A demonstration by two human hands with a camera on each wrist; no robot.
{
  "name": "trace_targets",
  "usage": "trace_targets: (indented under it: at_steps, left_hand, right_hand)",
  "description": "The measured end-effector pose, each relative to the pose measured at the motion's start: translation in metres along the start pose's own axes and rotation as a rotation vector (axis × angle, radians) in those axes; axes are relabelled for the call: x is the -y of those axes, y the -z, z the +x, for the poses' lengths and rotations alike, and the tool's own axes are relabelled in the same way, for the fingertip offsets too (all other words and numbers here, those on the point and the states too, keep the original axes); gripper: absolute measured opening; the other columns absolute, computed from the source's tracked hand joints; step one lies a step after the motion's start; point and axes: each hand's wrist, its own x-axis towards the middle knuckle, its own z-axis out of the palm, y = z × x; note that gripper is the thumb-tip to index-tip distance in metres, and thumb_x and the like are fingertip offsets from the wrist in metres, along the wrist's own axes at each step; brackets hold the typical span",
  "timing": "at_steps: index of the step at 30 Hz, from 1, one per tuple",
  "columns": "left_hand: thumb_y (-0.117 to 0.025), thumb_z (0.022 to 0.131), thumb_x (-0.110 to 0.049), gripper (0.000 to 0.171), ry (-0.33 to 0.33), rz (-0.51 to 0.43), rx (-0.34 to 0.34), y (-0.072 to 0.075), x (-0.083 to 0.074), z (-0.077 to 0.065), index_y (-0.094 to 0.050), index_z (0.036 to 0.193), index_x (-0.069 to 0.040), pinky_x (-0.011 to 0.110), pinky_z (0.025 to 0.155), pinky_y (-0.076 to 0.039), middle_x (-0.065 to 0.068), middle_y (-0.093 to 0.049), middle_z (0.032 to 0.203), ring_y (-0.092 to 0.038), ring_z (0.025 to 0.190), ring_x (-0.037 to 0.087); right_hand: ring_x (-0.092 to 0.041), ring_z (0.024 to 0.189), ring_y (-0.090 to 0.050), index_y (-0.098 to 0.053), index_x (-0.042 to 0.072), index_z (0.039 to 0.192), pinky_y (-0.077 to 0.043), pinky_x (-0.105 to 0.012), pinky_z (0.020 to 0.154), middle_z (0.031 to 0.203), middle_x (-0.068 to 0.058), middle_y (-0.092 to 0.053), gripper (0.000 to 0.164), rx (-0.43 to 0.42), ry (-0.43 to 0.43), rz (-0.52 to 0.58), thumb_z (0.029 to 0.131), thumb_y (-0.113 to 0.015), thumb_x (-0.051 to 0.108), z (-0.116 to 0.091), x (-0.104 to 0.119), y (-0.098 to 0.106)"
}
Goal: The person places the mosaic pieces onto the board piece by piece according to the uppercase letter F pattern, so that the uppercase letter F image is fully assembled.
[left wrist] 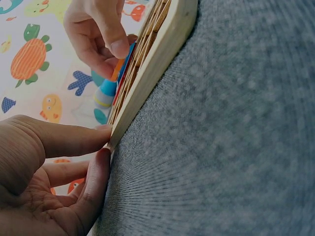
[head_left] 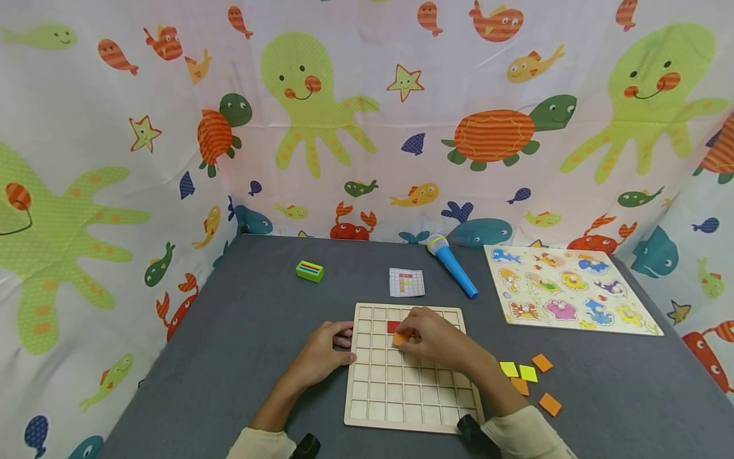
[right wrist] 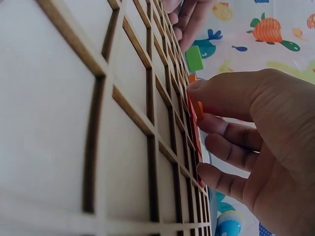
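From where I stand, the person's right hand (head_left: 432, 338) is over the upper part of a wooden grid board (head_left: 376, 390), its thumb and fingers pinching an orange tile (head_left: 399, 340) by the edges. That tile is just below a red tile (head_left: 392, 326), which sits in the grid partly covered by the hand; I can't tell whether the orange one touches the wood. The left hand (head_left: 322, 352) holds the board's left edge, thumb at the rim and the other fingers bent beside it, a narrow grip. The board lies flat on a dark grey worktop (head_left: 258, 312). Just right of it, near the right forearm, two yellow tiles (head_left: 528, 373) lie among three loose orange tiles (head_left: 550, 405). Beyond the board's far edge there's a small card with a coloured grid pattern (head_left: 406, 282), and beside that a blue toy microphone (head_left: 457, 268) lying at a slant. A green block with coloured stripes (head_left: 309, 271) is farther left, and a picture board of sea animals (head_left: 573, 290) rests at the far right. Behind everything hangs a white cloth (head_left: 367, 64) printed with octopuses, turtles and fish.
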Motion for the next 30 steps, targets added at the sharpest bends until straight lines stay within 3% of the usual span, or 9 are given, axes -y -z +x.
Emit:
trace_targets:
  at_steps: [24,30]
  left_hand:
    - [-0.084,0.086,-0.001,0.061,0.004,0.004,0.003,0.0006,-0.0012,0.0003,-0.061,0.143,0.004,0.041,0.091,-0.055,0.012,-0.062,0.122,-0.068,0.107,0.024]
    - [-0.083,0.086,-0.002,0.061,0.007,0.012,0.002,-0.0001,0.0003,0.0013,-0.061,0.143,0.003,0.039,0.091,-0.055,0.011,-0.063,0.122,-0.067,0.107,0.023]
  right_hand:
    - [-0.014,0.102,-0.058,-0.079,0.011,0.12,-0.055,-0.039,0.091,0.111,0.001,-0.068,0.027,0.028,-0.019,-0.015,0.095,-0.082,0.018,0.0073,0.0073,-0.0035]
    - [-0.014,0.101,-0.06,-0.078,0.01,0.121,-0.055,-0.039,0.09,0.111,0.001,-0.071,0.028,0.029,-0.02,0.025,0.095,-0.082,0.018,0.0046,0.006,-0.0029]
